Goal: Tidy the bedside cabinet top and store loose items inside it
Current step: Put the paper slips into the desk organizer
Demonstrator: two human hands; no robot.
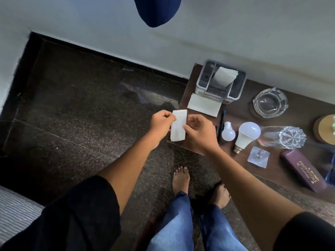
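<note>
Frame centre: left hand (161,123) and right hand (198,134) pinch a white tissue (178,128), apparently mid-fold; next, probably stowing it in the cabinet (297,113).

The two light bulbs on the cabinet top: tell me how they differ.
The small bulb is clearly smaller than the large bulb. The small bulb's cap points up in the picture, the large bulb's cap down and left. The large bulb's metal cap shows; the small bulb's end looks white. Both are white and lie on their sides on the cabinet top, side by side.
</note>
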